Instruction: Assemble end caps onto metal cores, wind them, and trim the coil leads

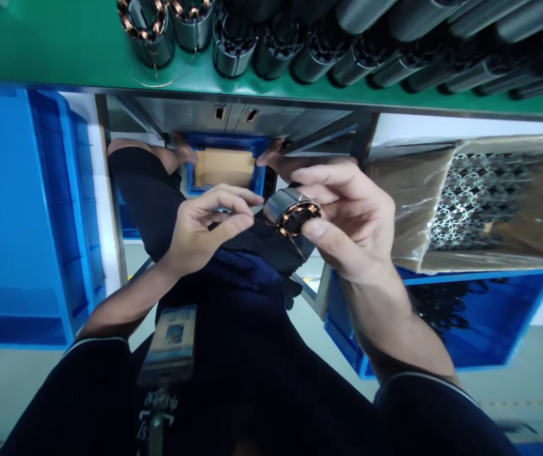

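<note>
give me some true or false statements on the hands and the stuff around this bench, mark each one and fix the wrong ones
1. The right hand holds a metal cylinder with copper windings at one end. True.
2. The bench top is green. True.
3. The left hand lies flat on the bench top. False: it is raised in front of the person, close to the held cylinder.
4. The plastic-lined box of metal rings is on the person's left. False: it is on the right.
5. A badge hangs against the person's dark clothing. True.
6. No cylinder on the bench shows copper. False: the two cylinders at the left end do.
</note>
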`<state>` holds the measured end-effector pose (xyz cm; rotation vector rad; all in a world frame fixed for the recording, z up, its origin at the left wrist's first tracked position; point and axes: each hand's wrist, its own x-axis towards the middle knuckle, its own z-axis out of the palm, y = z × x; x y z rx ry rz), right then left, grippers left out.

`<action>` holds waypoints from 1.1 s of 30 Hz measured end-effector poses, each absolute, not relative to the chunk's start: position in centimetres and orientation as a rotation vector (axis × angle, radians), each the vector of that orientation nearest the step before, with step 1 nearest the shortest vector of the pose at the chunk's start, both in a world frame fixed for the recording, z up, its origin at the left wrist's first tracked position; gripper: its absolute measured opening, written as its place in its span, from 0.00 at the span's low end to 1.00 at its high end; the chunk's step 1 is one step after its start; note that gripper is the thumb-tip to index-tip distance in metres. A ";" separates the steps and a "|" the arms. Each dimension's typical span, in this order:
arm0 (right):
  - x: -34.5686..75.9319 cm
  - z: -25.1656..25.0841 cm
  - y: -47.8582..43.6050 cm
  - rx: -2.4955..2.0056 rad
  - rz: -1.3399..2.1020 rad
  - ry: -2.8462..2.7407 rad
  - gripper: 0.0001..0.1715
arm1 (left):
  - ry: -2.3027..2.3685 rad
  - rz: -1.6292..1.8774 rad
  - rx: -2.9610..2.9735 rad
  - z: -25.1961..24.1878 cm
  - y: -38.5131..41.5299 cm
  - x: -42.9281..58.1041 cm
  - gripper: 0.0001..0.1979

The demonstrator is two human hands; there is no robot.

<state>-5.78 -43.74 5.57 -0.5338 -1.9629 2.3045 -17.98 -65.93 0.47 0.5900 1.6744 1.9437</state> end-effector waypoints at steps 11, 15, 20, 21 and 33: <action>-5.8 4.7 -43.5 -0.309 2.991 -1.710 0.44 | 1.585 1.802 1.112 3.3 -66.2 -20.7 0.04; -5.1 4.5 -43.3 -0.335 2.872 -1.730 0.40 | 1.751 1.683 1.152 2.2 -67.1 -20.9 0.07; -4.2 5.2 -42.6 -0.499 2.435 -1.905 0.36 | 1.923 1.357 1.094 -1.4 -69.6 -21.2 0.13; -4.2 5.4 -42.6 -0.519 2.352 -1.946 0.35 | 1.959 1.394 1.058 -1.4 -69.7 -21.2 0.14; -5.6 6.2 -44.3 -0.442 2.118 -2.282 0.33 | 1.884 1.593 1.238 4.0 -66.6 -19.9 0.30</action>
